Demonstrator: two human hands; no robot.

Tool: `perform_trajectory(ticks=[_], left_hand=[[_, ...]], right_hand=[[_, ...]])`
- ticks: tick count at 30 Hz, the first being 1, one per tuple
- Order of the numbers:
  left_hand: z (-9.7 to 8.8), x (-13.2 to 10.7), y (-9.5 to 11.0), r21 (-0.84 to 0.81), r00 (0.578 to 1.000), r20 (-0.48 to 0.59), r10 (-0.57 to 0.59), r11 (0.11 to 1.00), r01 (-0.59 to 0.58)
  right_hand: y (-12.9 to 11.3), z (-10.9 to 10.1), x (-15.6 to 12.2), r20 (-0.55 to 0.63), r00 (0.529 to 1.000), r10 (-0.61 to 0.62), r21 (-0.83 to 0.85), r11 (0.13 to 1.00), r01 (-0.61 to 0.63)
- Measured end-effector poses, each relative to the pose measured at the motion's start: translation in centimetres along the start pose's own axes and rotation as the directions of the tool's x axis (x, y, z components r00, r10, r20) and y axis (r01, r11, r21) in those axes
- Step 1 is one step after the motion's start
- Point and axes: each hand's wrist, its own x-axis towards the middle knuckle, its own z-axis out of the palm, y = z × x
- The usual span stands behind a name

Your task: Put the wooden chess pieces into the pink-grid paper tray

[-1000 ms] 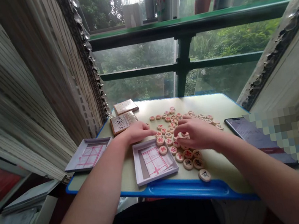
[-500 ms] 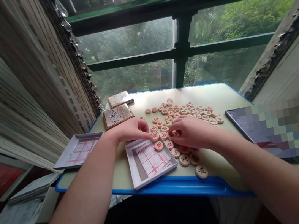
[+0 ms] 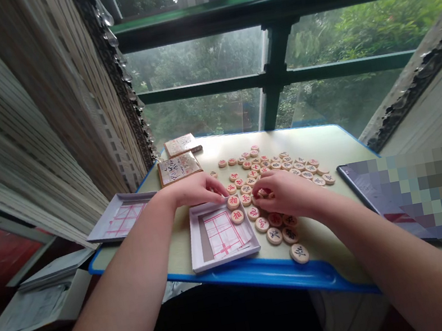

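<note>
My left hand (image 3: 202, 189) reaches over the back of a shallow white box tray (image 3: 196, 249), thumb and fingers closed at the edge of a round wooden xiangqi piece (image 3: 233, 202) with a red character. A second red-marked piece (image 3: 237, 217) lies just in front of it, inside the tray's right side. Folded paper with a red grid (image 3: 224, 234) lies in the tray. My right hand (image 3: 283, 191) is over the spread of pieces, fingers curled round a piece that they partly hide. More red and black pieces (image 3: 274, 236) lie loose around it.
Another white tray (image 3: 118, 215) with gridded paper sits at the table's left edge. Two decorated flat boxes (image 3: 178, 167) lie behind my left hand. A dark tablet-like device (image 3: 378, 212), partly blurred out, lies at right. The table has a blue front edge (image 3: 250, 280).
The white tray has turned slightly, its right side swinging away from me. The whole view has shifted a little. Both hands stay close to the same pieces.
</note>
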Motion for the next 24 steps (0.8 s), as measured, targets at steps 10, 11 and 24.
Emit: perform_trajectory(ticks=[10, 11, 24], left_hand=[[-0.01, -0.03, -0.15, 0.0, 1.0, 0.009, 0.021, 1.0, -0.021], [0.0, -0.05, -0.12, -0.004, 1.0, 0.008, 0.018, 1.0, -0.018], [0.1, 0.05, -0.44, 0.001, 1.0, 0.005, 0.016, 1.0, -0.016]], right_hand=[[-0.5, 0.14, 0.14, -0.046, 0.999, -0.021, 0.039, 0.999, 0.023], [-0.58, 0.17, 0.14, -0.057, 0.998, -0.028, 0.054, 0.998, 0.031], [-0.47, 0.01, 0.08, -0.013, 0.997, 0.071, 0.045, 0.996, -0.071]])
